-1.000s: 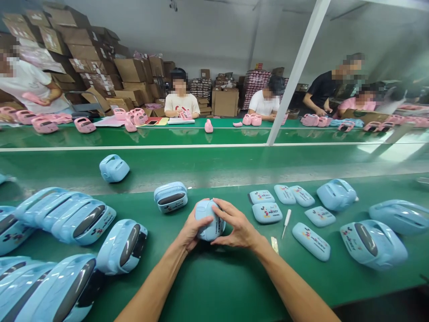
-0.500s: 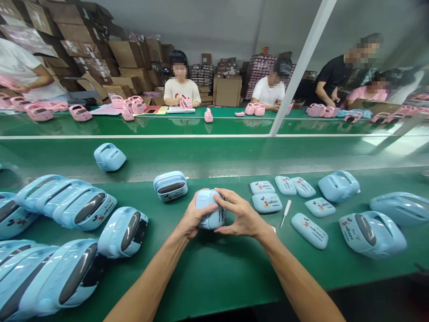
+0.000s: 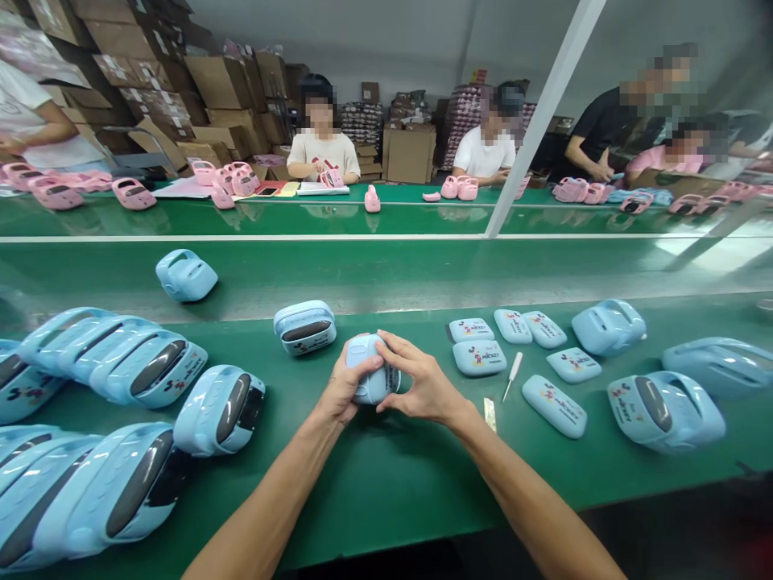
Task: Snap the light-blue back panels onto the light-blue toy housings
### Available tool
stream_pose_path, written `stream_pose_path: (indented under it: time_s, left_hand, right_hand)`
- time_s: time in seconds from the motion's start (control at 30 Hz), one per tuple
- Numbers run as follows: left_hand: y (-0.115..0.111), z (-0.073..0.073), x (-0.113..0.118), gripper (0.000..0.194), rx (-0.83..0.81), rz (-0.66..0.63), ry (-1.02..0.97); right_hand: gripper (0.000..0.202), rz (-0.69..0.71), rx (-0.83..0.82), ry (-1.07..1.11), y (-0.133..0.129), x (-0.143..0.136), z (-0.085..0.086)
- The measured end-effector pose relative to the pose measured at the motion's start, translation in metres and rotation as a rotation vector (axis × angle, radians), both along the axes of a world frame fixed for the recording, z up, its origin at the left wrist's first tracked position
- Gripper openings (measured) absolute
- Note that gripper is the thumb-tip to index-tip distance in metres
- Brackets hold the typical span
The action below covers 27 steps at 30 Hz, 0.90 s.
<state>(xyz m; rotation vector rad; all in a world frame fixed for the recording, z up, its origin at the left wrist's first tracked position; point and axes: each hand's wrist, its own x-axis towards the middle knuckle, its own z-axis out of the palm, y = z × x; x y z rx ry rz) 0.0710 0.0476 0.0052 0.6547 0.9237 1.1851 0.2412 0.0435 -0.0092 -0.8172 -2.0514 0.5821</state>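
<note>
Between my two hands is a light blue plastic case, lifted a little off the green bench. My left hand is wrapped round its left side, thumb across the front. My right hand grips the printed right side with bent fingers, which hide part of the print. Beyond it on the left stands a similar blue case with a dark oval window. To the right lie several flat blue covers printed with a cartoon mouse, and a white-handled screwdriver.
Rows of blue cases fill the bench's left side; others stand at right. A small pale strip lies by my right forearm. Another blue case sits on the belt. Across it, several people work with pink cases. A white post rises there.
Both hands have shifted slightly left with the blue case, which has turned a little. More of the pale strip by my right forearm shows. The view has tilted slightly.
</note>
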Motion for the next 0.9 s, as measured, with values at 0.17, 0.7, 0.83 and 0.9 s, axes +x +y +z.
stream_pose_path:
  time_s: [0.17, 0.7, 0.83, 0.9]
  left_hand:
    - [0.003, -0.007, 0.000, 0.062, -0.029, 0.025, -0.072]
    - [0.029, -0.020, -0.032, 0.079, 0.340, -0.315, 0.450]
    - [0.029, -0.022, -0.032, 0.079, 0.324, -0.337, 0.529]
    - [0.029, -0.022, -0.031, 0.079, 0.317, -0.324, 0.541]
  right_hand:
    - [0.107, 0.012, -0.215, 0.164, 0.002, -0.006, -0.003]
    - [0.079, -0.045, -0.611, 0.547, 0.022, 0.013, -0.016]
    - [0.070, -0.031, -0.517, 0.363, 0.024, 0.016, -0.022]
    - [0.065, -0.063, -0.480, 0.333, 0.024, 0.016, -0.025]
